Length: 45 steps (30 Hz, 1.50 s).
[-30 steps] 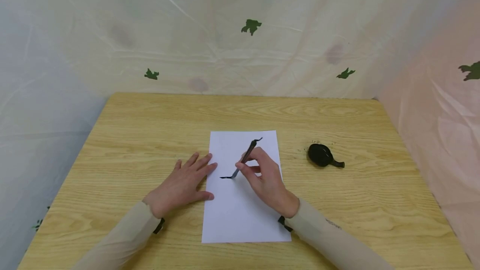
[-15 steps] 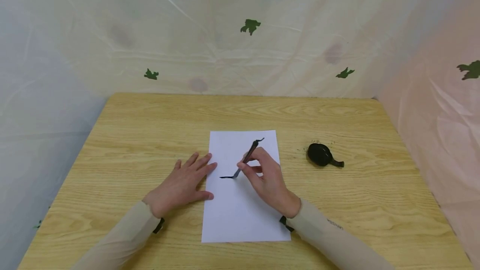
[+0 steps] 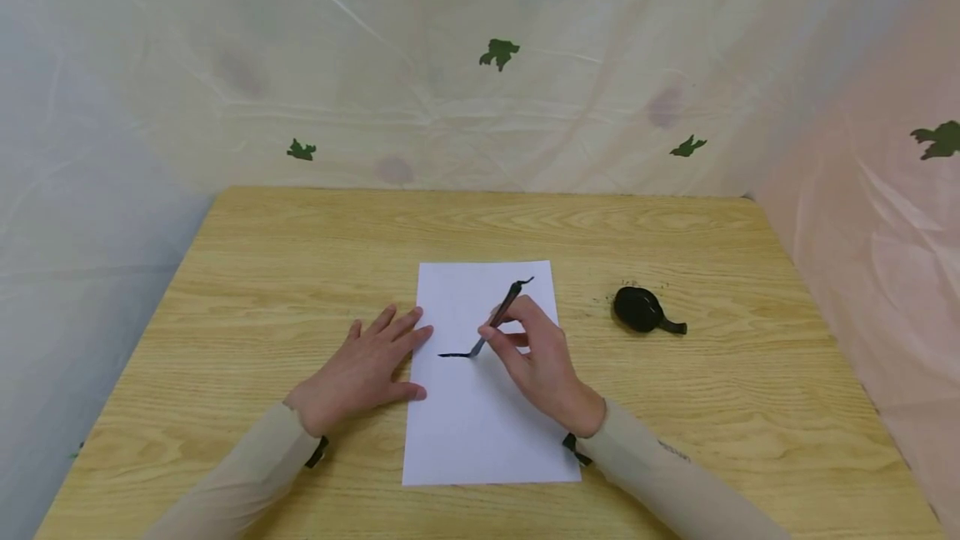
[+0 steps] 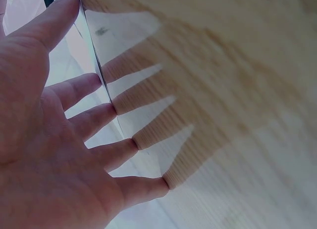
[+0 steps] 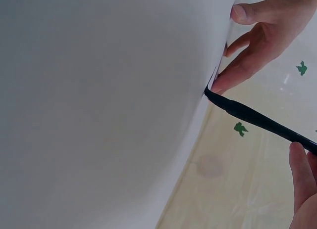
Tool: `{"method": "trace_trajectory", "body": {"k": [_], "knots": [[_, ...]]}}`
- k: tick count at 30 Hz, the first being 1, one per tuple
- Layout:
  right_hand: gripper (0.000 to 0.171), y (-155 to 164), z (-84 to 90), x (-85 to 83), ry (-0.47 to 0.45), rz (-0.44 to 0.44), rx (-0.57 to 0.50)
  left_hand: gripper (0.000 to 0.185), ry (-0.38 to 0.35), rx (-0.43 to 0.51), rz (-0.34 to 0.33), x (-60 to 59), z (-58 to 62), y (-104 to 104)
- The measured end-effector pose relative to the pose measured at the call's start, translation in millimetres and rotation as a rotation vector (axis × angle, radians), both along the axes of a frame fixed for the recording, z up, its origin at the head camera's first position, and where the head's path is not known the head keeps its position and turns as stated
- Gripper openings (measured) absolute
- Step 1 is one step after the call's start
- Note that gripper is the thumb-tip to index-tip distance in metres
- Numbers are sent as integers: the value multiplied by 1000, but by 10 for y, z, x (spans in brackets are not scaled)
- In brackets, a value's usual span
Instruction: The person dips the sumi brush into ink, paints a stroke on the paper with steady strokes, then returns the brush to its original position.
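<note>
Black and slim, the brush [image 3: 501,317] is slanting in my right hand [image 3: 542,362], its tip touching the paper [image 3: 487,423] at a short stroke [image 3: 452,354]. My left hand [image 3: 365,371] is lying flat, fingers spread, on the paper's edge. Left wrist: spread fingers [image 4: 99,117] are pressing down. Right wrist: fingertips [image 5: 302,169] are pinching the brush [image 5: 257,119].

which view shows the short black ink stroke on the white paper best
The head view: the short black ink stroke lies whole on the white paper sheet, ending at the thin black brush held by the right hand. The right wrist view shows only the brush and paper; the left wrist view shows no stroke.
</note>
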State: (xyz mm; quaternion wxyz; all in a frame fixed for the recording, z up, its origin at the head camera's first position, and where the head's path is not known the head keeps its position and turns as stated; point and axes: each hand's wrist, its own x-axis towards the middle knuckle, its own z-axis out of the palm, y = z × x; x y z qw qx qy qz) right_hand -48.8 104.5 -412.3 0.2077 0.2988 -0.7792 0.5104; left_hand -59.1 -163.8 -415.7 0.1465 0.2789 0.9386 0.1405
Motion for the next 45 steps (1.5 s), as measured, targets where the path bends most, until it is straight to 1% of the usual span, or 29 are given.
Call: {"method": "trace_trajectory", "body": {"k": [9, 17, 27, 39, 45], "knots": [[22, 32, -10, 5, 14, -19, -7, 84, -2, -2, -2, 8, 15, -2], [18, 70, -12, 11, 4, -31, 0, 84, -9, -6, 2, 10, 18, -6], [19, 107, -2, 16, 9, -47, 6, 84, -6, 2, -5, 13, 33, -8], [27, 148, -8, 14, 33, -68, 4, 83, -2, 20, -10, 8, 36, -5], [26, 166, -3, 13, 46, -64, 3, 83, -2, 19, -9, 13, 27, -16]]}}
